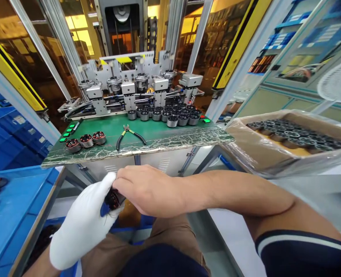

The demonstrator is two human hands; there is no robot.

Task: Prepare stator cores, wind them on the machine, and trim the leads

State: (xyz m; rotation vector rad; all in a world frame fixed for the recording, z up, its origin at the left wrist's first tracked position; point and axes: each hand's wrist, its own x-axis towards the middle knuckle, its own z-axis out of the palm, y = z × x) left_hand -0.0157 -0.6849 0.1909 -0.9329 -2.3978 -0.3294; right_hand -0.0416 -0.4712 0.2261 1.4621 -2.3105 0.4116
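My left hand (82, 221), in a white glove, is wrapped round a wound motor stator (112, 199) above my lap. Loose thin wire ends stick out below the stator. My bare right hand (147, 188) is closed at the stator's upper side, fingertips bent in against it. Whatever those fingertips pinch is hidden behind the back of the hand. Beyond the hands, a pair of side cutters (126, 128) with black and yellow-green handles lies spread on the green worktop (109, 132). Three copper-wound stators (86, 141) stand to its left.
Several dark-topped stators (172, 121) crowd the worktop's right, before a metal winding fixture (128, 94). At right stands a plastic-lined carton (257, 152) of stators; at left, a blue tray (23, 204) holds more. Yellow uprights (14, 73) flank the machine. The worktop's front edge is chipped.
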